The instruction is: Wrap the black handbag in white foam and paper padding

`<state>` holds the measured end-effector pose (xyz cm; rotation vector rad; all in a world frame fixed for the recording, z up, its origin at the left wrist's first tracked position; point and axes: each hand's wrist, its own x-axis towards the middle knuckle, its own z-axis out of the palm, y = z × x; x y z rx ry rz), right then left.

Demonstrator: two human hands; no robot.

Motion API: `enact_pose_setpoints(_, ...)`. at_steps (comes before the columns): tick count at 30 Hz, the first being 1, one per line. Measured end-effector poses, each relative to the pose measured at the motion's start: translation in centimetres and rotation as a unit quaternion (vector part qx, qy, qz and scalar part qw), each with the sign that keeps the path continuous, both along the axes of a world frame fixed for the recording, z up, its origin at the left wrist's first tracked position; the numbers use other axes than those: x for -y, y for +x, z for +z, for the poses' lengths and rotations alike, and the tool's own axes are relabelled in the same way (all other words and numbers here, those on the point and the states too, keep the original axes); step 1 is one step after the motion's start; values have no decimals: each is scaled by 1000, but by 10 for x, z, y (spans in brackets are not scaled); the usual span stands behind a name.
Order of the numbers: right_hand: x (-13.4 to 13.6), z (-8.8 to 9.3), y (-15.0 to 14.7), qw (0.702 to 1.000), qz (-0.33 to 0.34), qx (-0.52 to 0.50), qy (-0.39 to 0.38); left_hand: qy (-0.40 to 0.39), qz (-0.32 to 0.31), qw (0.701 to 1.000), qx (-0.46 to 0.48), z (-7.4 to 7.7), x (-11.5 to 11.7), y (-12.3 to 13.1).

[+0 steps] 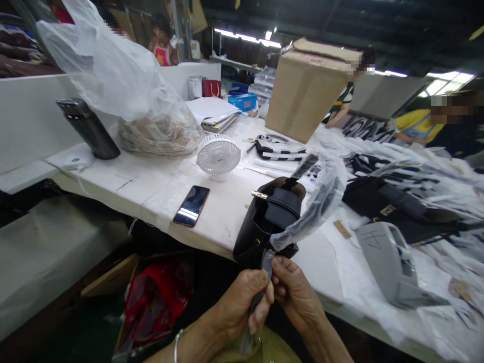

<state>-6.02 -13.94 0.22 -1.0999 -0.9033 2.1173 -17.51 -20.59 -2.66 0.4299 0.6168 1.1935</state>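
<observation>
My left hand (242,302) and my right hand (297,292) meet at the bottom centre, both pinched on the near end of a strap wrapped in clear plastic (317,201). The wrapped strap arcs up and right over a black handbag (266,222) that stands on the table's near edge with its flap closed and a gold clasp showing. My left hand also grips a dark strip that runs down from the pinch.
On the white table (151,186) lie a phone (191,205), a small white fan (218,157), a dark flask (88,128), a filled plastic bag (124,96), a cardboard box (308,85), more black bags (393,204) and a grey tape dispenser (389,262). Other people work at the far side.
</observation>
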Motion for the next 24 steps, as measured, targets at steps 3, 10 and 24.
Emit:
enact_pose_setpoints(3, -3, 10, 11, 982, 38, 138, 121, 3, 32, 996, -87, -3, -2, -4)
enact_pose_setpoints(10, 10, 18, 27, 844, -169, 345, 374, 65, 45, 961, -265, -9, -1, 1)
enact_pose_setpoints(24, -36, 6, 42, 793, -174, 392, 432, 263, -236, 825, -441, -65, -8, 34)
